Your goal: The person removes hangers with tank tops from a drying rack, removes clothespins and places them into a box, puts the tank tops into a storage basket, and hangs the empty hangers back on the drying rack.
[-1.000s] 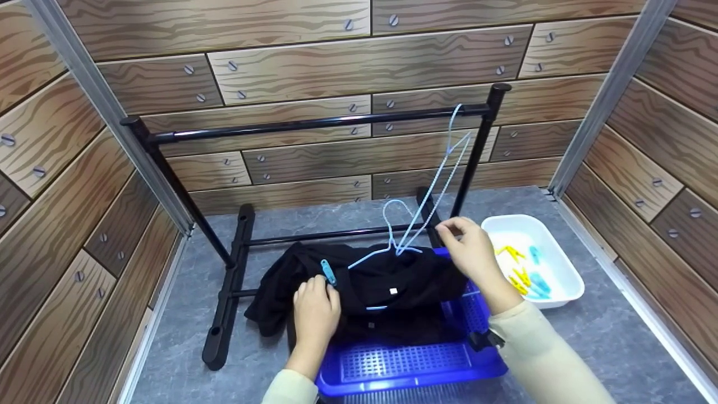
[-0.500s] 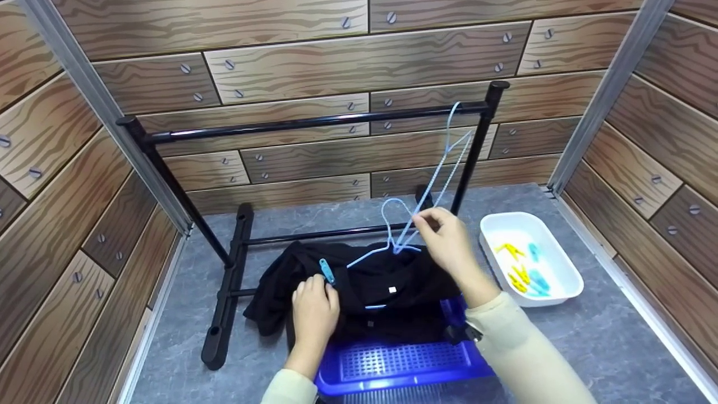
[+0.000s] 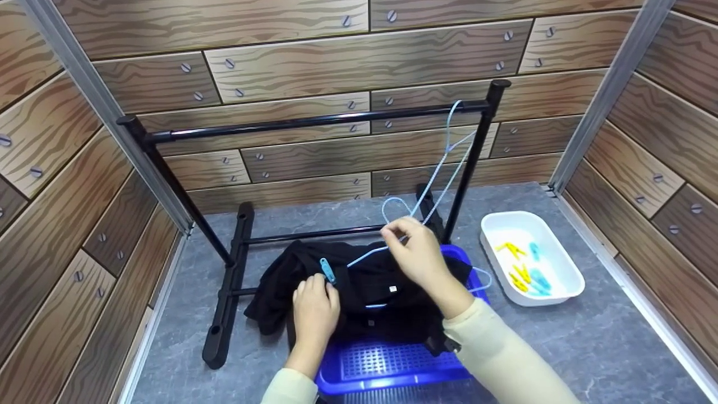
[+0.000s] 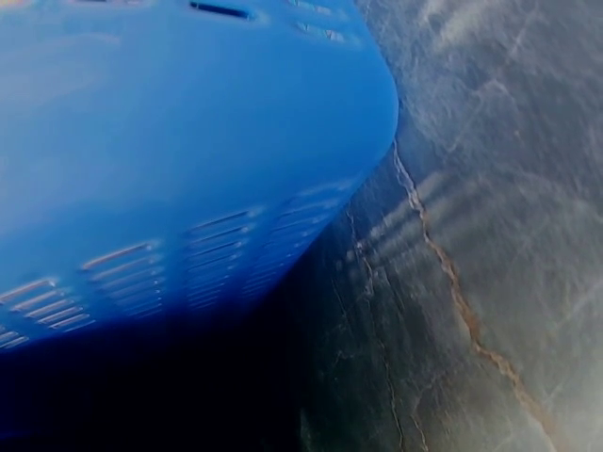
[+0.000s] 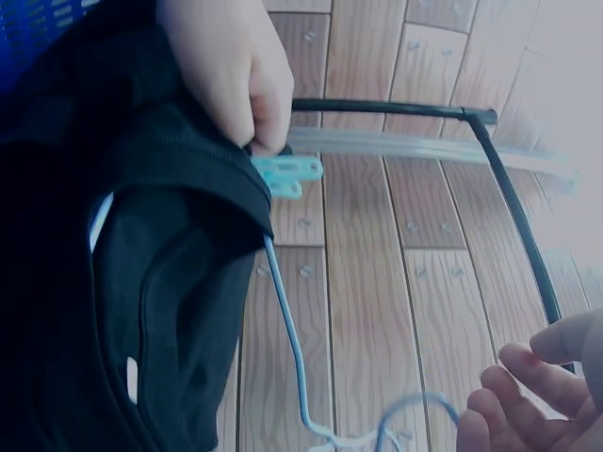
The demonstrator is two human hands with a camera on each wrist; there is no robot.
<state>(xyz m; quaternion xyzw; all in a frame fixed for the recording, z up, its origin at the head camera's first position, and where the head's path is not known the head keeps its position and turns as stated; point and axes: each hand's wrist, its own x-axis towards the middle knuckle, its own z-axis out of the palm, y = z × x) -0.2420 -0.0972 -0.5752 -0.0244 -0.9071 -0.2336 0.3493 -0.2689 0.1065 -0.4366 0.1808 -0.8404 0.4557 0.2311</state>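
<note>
My left hand [image 3: 316, 308] grips the shoulder of a black shirt [image 3: 364, 280], which lies over a blue basket [image 3: 404, 384]. Beside its fingertips, a light-blue clothespin [image 3: 327, 270] is clipped at the neckline, seen closer in the right wrist view. A light-blue hanger [image 3: 367, 256] runs inside the shirt, its shoulder bar and hook sticking out of the neck. Right at that hook hovers my right hand [image 3: 418, 255], fingers loosely bent; in the right wrist view its thumb stands apart from the fingers, with nothing between. Mostly the basket's side [image 4: 188, 122] fills the left wrist view.
A black garment rack [image 3: 303, 124] stands behind, with a second light-blue hanger [image 3: 440, 171] hooked near the right end of its bar. To the right, a white tub [image 3: 567, 275] holds yellow clothespins [image 3: 519, 282] and several blue ones. Wood-patterned walls enclose three sides.
My right hand has moved left from the basket's right side to the hook of the hanger in the shirt. The left hand keeps its grip on the shirt in place.
</note>
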